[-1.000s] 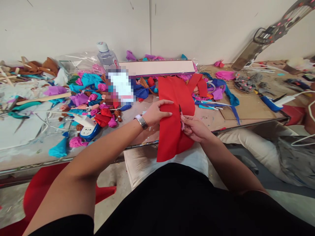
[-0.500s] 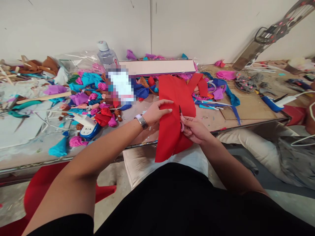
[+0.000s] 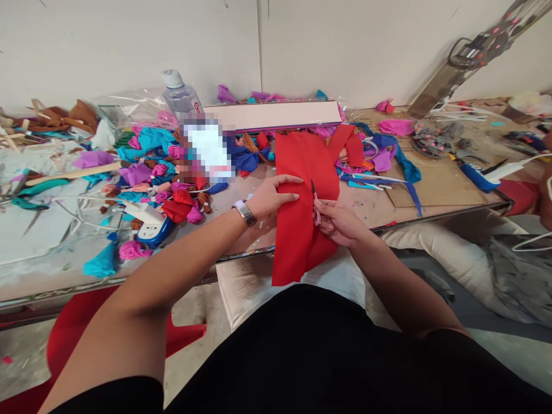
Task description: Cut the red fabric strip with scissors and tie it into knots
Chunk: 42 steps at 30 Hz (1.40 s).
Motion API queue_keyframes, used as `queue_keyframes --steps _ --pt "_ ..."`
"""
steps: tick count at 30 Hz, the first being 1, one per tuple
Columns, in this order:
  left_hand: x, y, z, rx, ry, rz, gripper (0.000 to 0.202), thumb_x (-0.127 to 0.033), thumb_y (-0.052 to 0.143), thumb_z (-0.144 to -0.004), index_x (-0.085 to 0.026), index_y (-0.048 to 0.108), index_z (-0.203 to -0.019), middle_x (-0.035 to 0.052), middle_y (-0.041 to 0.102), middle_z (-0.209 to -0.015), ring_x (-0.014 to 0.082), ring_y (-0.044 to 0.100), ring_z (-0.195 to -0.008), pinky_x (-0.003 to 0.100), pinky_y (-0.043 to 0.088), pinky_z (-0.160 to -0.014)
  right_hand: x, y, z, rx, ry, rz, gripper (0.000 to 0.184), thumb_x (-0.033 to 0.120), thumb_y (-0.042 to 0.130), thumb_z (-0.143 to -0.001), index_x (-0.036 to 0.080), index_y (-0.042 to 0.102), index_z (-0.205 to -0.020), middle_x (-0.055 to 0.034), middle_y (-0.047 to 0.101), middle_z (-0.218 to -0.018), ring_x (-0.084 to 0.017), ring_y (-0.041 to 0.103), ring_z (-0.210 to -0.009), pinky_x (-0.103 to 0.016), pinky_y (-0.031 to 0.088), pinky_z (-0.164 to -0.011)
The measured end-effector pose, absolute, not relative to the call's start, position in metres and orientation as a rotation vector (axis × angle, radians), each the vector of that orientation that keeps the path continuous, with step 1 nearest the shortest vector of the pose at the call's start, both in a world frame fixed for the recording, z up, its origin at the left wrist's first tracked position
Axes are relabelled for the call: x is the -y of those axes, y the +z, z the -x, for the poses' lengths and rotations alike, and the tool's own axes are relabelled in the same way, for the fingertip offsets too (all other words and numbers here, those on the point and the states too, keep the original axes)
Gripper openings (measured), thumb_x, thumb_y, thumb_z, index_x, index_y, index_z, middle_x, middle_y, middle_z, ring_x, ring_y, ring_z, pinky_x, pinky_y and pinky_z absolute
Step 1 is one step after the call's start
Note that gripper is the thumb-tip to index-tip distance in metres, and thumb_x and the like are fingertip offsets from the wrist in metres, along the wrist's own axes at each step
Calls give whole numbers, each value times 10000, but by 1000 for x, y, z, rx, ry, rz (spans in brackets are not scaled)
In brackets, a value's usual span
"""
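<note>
A long piece of red cloth (image 3: 295, 230) lies over the table's front edge, its lower end hanging towards my lap. My left hand (image 3: 276, 196) rests on the left side of the cloth, fingers stretched out and thumb apart. My right hand (image 3: 338, 221) grips the pink handles of a small pair of scissors (image 3: 317, 215). The dark blades point away from me along the middle of the cloth, where a line runs down towards its lower end. Whether the lower blade is under the cloth cannot be made out. A narrower red strip (image 3: 354, 150) lies at the upper right.
Bundled coloured cloth pieces (image 3: 149, 169) crowd the left of the table, with a blue-and-white power strip (image 3: 153, 233) and green-handled pliers (image 3: 32, 192). Behind stand a bottle (image 3: 183, 98) and a long pale box (image 3: 276, 115). Cardboard (image 3: 435, 187) lies to the right.
The scissors and my right hand have moved slightly away from me along the cloth. My left hand stays on the cloth. The view has shifted a little.
</note>
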<state>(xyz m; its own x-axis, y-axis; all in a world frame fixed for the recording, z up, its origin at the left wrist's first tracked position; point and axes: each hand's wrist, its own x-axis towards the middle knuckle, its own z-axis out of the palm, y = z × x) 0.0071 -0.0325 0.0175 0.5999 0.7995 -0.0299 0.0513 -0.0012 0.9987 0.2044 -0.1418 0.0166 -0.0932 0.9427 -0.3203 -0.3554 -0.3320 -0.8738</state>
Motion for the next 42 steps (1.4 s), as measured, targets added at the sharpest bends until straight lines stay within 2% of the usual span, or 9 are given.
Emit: queue_keyframes --steps 5,11,19,25,32,35,42 --pt "32 18 -7 -763 693 -1521 495 -301 829 -750 -179 767 -1226 100 737 -1345 264 697 -1172 423 567 -1059 139 15 -204 784 1631 1121 573 565 1003 -660 164 594 -662 43 568 -553 -9 331 -391 -161 205 -372" --pt "33 18 -7 -760 695 -1481 487 -297 831 -748 -178 770 -1217 104 741 -1319 252 705 -1115 418 577 -1018 138 14 -204 795 1630 1117 493 507 940 -788 173 587 -707 34 596 -577 -14 321 -402 -168 213 -383" --pt "31 11 -9 -765 722 -1413 439 -323 789 -793 -188 776 -1210 100 755 -1312 241 713 -1096 401 593 -985 141 13 -201 769 1617 1107 492 474 966 -750 166 583 -707 27 609 -576 -5 319 -387 -159 196 -386" --pt "29 10 -9 -807 750 -1379 578 -272 847 -726 -207 740 -1291 102 726 -1392 263 709 -1190 426 597 -1037 150 15 -200 751 1657 1107 462 514 939 -781 146 660 -766 17 612 -598 -13 300 -400 -174 183 -367" --pt "31 13 -7 -747 722 -1389 713 -229 882 -653 -155 713 -1342 131 745 -1338 275 725 -1159 458 593 -1059 147 18 -203 740 1643 1115 462 494 963 -746 142 664 -733 12 621 -602 -6 308 -397 -167 185 -361" --pt "32 14 -7 -752 672 -1384 785 -223 882 -648 -167 689 -1407 128 764 -1295 289 733 -1158 478 591 -1067 144 19 -203 735 1634 1133 447 479 954 -761 135 669 -735 11 618 -603 -6 321 -399 -163 173 -354" --pt "29 12 -7 -749 699 -1460 815 -223 884 -643 -196 694 -1435 127 654 -1523 327 669 -1329 483 548 -1154 146 17 -205 738 1608 1187 452 515 946 -762 131 728 -856 -7 680 -670 -25 396 -375 -181 176 -314"
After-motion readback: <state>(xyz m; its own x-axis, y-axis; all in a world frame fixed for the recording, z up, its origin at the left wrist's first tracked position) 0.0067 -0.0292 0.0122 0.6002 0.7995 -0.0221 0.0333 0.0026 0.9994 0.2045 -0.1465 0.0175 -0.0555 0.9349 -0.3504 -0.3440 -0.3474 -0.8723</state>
